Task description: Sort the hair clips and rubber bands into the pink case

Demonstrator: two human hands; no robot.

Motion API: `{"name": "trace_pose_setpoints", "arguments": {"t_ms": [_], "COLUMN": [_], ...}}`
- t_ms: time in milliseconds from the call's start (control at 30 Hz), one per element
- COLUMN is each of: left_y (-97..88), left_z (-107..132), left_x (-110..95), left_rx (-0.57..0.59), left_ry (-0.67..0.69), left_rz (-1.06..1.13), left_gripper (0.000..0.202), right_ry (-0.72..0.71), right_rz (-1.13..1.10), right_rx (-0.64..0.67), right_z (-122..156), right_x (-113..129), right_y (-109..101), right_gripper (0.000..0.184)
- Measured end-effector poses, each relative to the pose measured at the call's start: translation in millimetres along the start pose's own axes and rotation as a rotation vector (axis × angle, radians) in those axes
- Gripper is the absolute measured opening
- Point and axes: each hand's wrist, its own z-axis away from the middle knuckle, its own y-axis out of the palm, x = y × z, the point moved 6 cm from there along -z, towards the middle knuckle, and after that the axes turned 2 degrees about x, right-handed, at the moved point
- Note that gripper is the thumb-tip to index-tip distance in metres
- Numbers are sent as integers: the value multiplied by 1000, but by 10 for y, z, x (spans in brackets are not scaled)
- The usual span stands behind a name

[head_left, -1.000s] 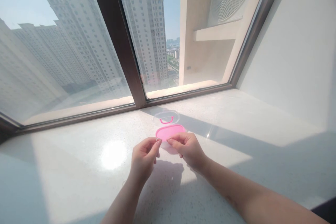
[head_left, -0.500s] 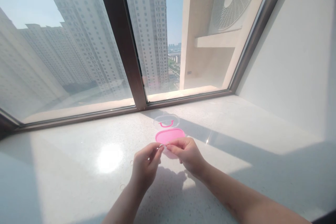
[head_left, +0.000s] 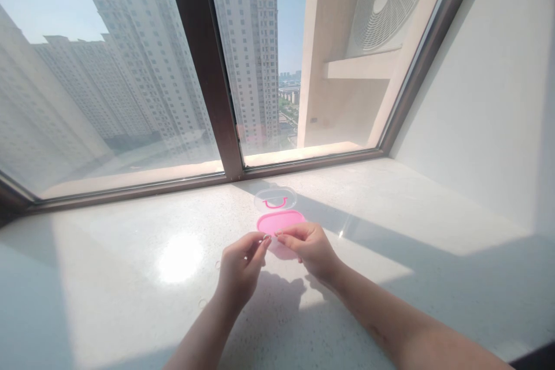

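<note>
In the head view, my left hand (head_left: 243,263) is closed in a pinch on a small pale ring (head_left: 267,236), with part of it hidden by the fingertips. My right hand (head_left: 310,248) pinches just to the right of it, its fingertips nearly touching the left ones. Whatever sits between the right fingertips is too small to make out. Both hands are held in front of a pink box (head_left: 281,219), which stands open on the white sill. Its clear lid (head_left: 260,199), with a pink handle, lies behind it toward the window.
Two thin, pale rings lie on the sill left of my left hand: one ring (head_left: 218,265) near the knuckles, another ring (head_left: 202,303) by the wrist. A dark window frame (head_left: 234,170) borders the speckled sill (head_left: 108,266) at the back. A white wall (head_left: 485,127) rises at right.
Both hands keep their pinch and have shifted very slightly. The small ring is turned a little between the left fingertips. The box and lid stay put.
</note>
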Motion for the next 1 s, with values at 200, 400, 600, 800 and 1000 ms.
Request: {"name": "trace_pose_setpoints", "arguments": {"t_ms": [200,400,600,800,1000], "left_y": [7,8,-8,-27,-26], "left_z": [-7,-11,-9,-1,3], "left_x": [-1,3,-10,-11,-28], "left_rx": [1,-6,-35,-56,-48], "left_ry": [15,17,53,85,77], "left_rz": [-10,-14,-43,-75,-64], "left_gripper": [23,22,22,22,23], "right_ry": [1,-6,-15,-52,-67], "right_rz": [-4,3,34,42,50], "right_rx": [-23,-22,-17,-7,7], "right_z": [-15,-16,-14,-26,-32], "right_x": [9,15,24,21,-2], "right_y": [-38,-26,-28,-41,-47], "right_gripper": [26,26,27,28,28]}}
